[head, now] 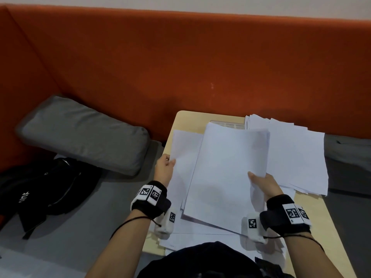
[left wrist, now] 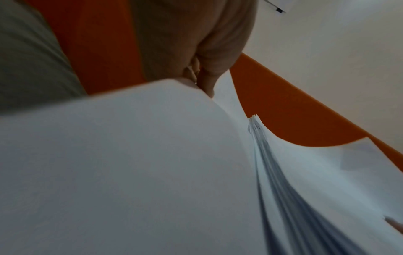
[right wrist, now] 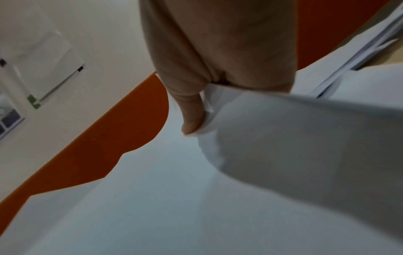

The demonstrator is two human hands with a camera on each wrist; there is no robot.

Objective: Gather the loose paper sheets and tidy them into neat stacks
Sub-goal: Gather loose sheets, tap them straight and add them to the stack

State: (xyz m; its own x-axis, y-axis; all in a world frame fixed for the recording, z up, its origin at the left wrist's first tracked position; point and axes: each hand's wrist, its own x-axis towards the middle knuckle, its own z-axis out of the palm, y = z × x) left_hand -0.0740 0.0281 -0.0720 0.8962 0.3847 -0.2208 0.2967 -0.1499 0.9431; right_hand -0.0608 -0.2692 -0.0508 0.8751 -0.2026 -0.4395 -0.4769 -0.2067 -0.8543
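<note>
Paper sheets [head: 226, 169] fill most of a small light-wood table [head: 188, 119] set against an orange upholstered seat back [head: 180, 57]. A thick bundle of them is lifted and tilted above the table, held from both sides. The left hand [head: 164, 169] grips the bundle's left edge, thumb on top and fingers hidden underneath; the left wrist view shows the thumb [left wrist: 207, 82] pressed onto the top sheet, with the fanned edges of the sheets beside it. The right hand [head: 265, 183] pinches the bundle's right edge, its thumb [right wrist: 191, 117] lying across the upper face and creasing the paper there. More loose sheets [head: 297, 153] lie spread unevenly on the table's far right part, overhanging its edge, and others lie flat under the bundle near the person's body. A grey cushion [head: 84, 135] and a black bag [head: 50, 187] rest on the seat to the left.
</note>
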